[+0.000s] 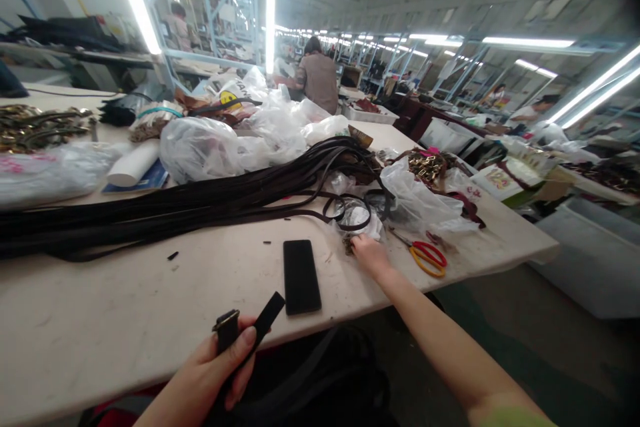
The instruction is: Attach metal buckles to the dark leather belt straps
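My left hand (225,363) is closed on a black strap (269,315) near the table's front edge; a metal buckle (226,320) shows at one folded end. My right hand (369,253) reaches out to small brass-coloured metal pieces (349,245) beside a clear plastic bag. Its fingertips are bunched there, and what they hold, if anything, is too small to make out. Between the hands a black phone (302,277) lies flat on the table. Red and yellow scissors (428,258) lie to the right of my right hand.
Long black straps (200,203) stretch across the table (125,307). Behind them are plastic bags (210,147) and a white roll (134,163). Metal fittings (426,165) lie at the back right. A grey bin (590,253) stands beyond the right edge. A person (320,77) sits farther back.
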### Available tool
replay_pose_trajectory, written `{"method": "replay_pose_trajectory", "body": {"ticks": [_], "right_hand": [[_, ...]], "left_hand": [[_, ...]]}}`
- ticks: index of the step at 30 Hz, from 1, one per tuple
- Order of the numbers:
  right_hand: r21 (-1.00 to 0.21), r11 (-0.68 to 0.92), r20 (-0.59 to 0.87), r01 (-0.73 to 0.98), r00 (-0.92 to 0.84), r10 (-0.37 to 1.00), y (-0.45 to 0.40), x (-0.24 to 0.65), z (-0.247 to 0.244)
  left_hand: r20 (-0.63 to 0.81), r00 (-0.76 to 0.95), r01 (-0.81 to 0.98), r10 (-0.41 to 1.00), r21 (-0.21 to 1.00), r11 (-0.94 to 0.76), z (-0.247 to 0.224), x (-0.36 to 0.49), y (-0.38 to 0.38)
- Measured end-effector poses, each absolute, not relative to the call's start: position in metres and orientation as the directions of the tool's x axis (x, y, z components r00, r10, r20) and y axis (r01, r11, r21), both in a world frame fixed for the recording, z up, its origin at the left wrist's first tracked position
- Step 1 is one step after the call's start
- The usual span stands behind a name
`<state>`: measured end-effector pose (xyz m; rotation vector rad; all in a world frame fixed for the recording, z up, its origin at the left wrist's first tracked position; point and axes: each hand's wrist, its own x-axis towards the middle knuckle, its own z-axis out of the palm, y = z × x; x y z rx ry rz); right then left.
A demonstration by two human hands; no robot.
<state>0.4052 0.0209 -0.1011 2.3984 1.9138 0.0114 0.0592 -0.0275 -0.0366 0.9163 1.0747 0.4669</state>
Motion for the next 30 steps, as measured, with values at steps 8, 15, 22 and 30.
{"method": "replay_pose_trajectory", "body": {"ticks": [8,15,22,30], "right_hand": [[0.117,-0.176,0.031,0.977,0.174,0.984,0.022,0.403,-0.108],[-0.037,-0.157,0.204,0.987,0.162,0.966,-0.008,0.379,-0.080],[-0.497,0.356,0.451,0.791,-0.115,0.885,-0.062,0.265,-0.035],[-0.488,0.539,0.621,0.687,-0.161,0.767,-0.071,0.236,-0.029]], "left_hand": [[-0.530,0.461,0.104,0.712,0.828,0.550,-0.043,0.061,-0.038],[-0.510,0.497,0.123,0.702,0.842,0.525,-0.030,0.054,-0.049],[-0.344,0.598,-0.009,0.723,0.900,0.436,-0.012,0.067,-0.049],[-0.378,0.599,0.013,0.706,0.886,0.463,-0.014,0.048,-0.059]]}}
